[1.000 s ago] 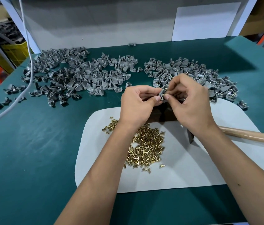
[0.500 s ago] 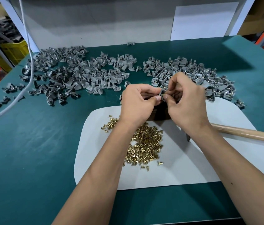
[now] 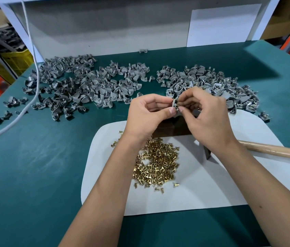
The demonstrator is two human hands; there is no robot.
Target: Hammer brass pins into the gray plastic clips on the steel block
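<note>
Green table [image 3: 33, 166]: both grips pinching clip [image 3: 175, 104]

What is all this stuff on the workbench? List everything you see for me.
clips left heap: many, gray, far left of the bench
clips right heap: many, gray, far right, some showing brass
held clip: one, gray, between both hands' fingertips
pins: a pile, brass, on the mat under the left forearm
block: one, dark, on the mat's far edge, mostly hidden by the hands
hammer: one, wooden handle, lying on the mat at right
mat: one, white, centre
bench top: green
cable: one, white, left
left hand: pinching the clip
right hand: pinching the clip
</note>
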